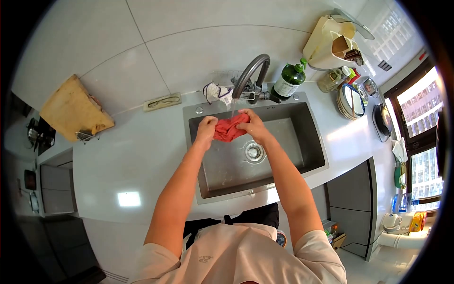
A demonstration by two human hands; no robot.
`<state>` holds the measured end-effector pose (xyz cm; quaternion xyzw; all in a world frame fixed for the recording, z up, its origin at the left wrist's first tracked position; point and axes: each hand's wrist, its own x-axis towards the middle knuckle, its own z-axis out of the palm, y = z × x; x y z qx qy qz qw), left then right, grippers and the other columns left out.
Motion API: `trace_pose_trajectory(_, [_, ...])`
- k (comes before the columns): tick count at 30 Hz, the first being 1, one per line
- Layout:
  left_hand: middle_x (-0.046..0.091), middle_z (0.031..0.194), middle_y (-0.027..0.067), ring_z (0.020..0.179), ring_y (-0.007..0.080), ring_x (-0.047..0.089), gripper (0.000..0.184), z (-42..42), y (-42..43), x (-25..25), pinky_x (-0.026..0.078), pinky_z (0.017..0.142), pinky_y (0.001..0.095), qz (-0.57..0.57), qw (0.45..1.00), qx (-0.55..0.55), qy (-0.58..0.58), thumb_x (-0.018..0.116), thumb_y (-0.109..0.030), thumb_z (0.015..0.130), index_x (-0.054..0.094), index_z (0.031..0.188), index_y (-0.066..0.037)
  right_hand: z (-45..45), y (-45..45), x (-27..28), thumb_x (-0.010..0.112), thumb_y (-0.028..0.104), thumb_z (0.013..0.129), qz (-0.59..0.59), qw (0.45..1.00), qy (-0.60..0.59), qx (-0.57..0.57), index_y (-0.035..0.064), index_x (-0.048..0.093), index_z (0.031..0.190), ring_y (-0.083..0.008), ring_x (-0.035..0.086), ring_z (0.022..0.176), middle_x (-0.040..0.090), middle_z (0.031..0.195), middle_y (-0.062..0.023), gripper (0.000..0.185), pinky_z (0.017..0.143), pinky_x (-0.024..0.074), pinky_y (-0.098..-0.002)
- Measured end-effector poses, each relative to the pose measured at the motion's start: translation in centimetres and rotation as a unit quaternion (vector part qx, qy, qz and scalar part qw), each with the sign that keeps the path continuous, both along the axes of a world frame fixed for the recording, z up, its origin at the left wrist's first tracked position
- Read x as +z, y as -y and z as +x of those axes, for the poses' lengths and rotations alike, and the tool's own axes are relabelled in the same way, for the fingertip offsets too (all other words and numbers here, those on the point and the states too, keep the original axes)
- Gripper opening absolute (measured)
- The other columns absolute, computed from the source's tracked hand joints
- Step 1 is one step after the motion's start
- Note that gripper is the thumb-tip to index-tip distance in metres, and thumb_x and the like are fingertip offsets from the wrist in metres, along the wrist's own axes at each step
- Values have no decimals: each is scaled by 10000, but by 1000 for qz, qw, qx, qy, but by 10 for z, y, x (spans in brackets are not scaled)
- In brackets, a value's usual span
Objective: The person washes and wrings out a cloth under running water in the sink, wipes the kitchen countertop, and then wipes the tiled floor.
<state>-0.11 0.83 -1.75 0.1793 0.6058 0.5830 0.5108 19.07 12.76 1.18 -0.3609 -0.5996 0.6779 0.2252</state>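
Together, two bare hands work a red cloth (229,129) above a grey kitchen sink (289,144), as seen from the head camera and by those of us standing in the room. The left hand (206,129) grasps the bunched fabric at one end, fingers curled in; the right hand (254,126) grips the other, its thumb pressed across the folds. The cloth hangs over the back of the basin, just below the curved tap (249,78), with what looks like a thin stream of water falling toward it. The drain (254,151) shows beneath, nearer the person in the pale shirt (231,253).

Behind the sink, a white cloth (218,92) drapes beside the tap, and a green bottle (288,81) stands to its right. Farther along the counter (127,161) sit jars (330,81) and stacked dishes (351,102); at far left, a cutting board (75,111) leans against the wall (109,42).
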Motion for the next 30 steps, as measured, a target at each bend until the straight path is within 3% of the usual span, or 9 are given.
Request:
trace_pose_trajectory(5, [704, 1077, 97, 1055, 203, 665, 677, 7, 24, 13, 552, 895, 387, 84, 914, -146, -369, 852, -427, 872, 612, 1385, -56, 3, 2, 34, 758, -52, 895, -13, 995, -29, 98, 25, 599, 1346, -159, 669, 1032, 684, 1134, -72, 484, 917, 564, -321])
trace_pose_trajectory(8, [719, 1096, 116, 1031, 217, 669, 771, 3, 21, 9, 537, 925, 381, 60, 891, -307, -330, 917, -480, 771, 653, 1346, -41, 1, -2, 47, 790, -9, 899, 43, 994, -7, 104, 21, 611, 1323, -155, 672, 1018, 697, 1117, -67, 461, 904, 571, -319])
trace_pose_trajectory(9, [730, 1057, 107, 972, 214, 677, 642, 2, 21, 27, 531, 910, 364, -51, 875, -346, -335, 893, -439, 810, 705, 1252, -12, 1, -3, 48, 805, -4, 888, 64, 994, 6, 92, 19, 629, 1295, -158, 678, 984, 708, 1075, -69, 444, 885, 575, -318])
trace_pose_trajectory(12, [741, 1028, 95, 883, 194, 679, 468, -6, 23, 6, 532, 855, 354, -11, 913, -280, -298, 839, -373, 881, 740, 1138, 5, 3, -9, 46, 852, 19, 855, 125, 989, 62, 44, 14, 680, 1192, -163, 692, 890, 732, 962, -71, 378, 824, 588, -317])
trace_pose_trajectory(15, [734, 1011, 83, 826, 184, 677, 345, -4, 24, -3, 557, 787, 364, 5, 973, -227, -52, 760, -292, 954, 718, 1141, -6, 3, -13, 32, 894, 62, 826, 128, 986, 104, -22, 8, 709, 1063, -159, 697, 816, 736, 889, -71, 305, 757, 597, -322])
trace_pose_trajectory(20, [720, 1002, 77, 857, 217, 699, 391, -1, 19, -2, 603, 799, 412, -44, 966, -202, 153, 731, -363, 989, 670, 1205, -43, -2, -4, 23, 907, 150, 840, 72, 986, 78, -127, -1, 694, 972, -142, 689, 751, 739, 865, -70, 293, 676, 593, -341])
trace_pose_trajectory(23, [725, 1028, 82, 899, 230, 711, 483, 1, 11, 0, 613, 822, 427, -46, 950, -165, 262, 749, -463, 971, 664, 1219, -58, -2, 9, 26, 838, 280, 926, 177, 971, 126, -104, -9, 709, 1025, -146, 696, 763, 736, 856, -68, 332, 701, 593, -344])
trace_pose_trajectory(27, [734, 1089, 84, 944, 248, 720, 571, 12, 12, 49, 613, 856, 440, -83, 933, -136, 323, 763, -544, 939, 659, 1238, -70, 4, 19, 37, 629, 385, 1059, 6, 997, 45, 64, 18, 705, 1208, -175, 703, 910, 746, 997, -85, 403, 839, 580, -322])
trace_pose_trajectory(30, [731, 1149, 95, 940, 246, 732, 517, 19, 9, 40, 626, 774, 382, -88, 962, -128, 225, 781, -457, 952, 644, 1273, -76, 11, 20, 50, 621, 237, 1062, -46, 992, -70, 93, 20, 649, 1295, -175, 688, 984, 733, 1094, -97, 320, 923, 565, -341])
